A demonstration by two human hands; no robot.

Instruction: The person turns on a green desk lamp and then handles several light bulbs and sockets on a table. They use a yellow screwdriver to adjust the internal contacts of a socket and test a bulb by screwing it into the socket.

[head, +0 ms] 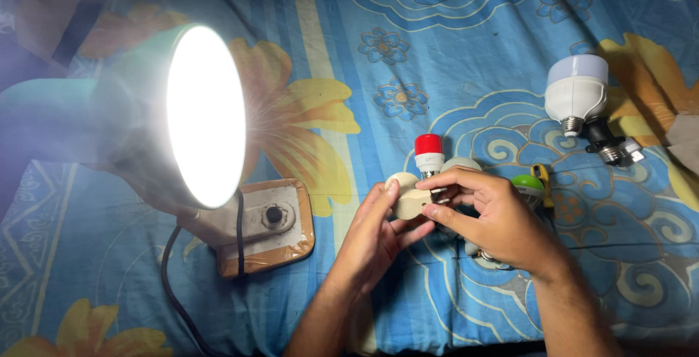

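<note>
My left hand (375, 233) holds a small cream-coloured lamp socket (408, 195) from below, thumb on its rounded top. My right hand (495, 215) pinches the metal base of a small bulb with a red cap (428, 152), right against the socket. Both hands hover over a blue flowered bedsheet (408, 51). Just behind my right hand lie a pale round bulb (462, 163) and a green-topped bulb (528, 184), partly hidden by my fingers.
A lit desk lamp (204, 113) glares at the left, standing on a brown base with a knob (273, 219) and a black cord (171, 284). A large white bulb (577, 95) and a black socket adapter (608, 144) lie at the right.
</note>
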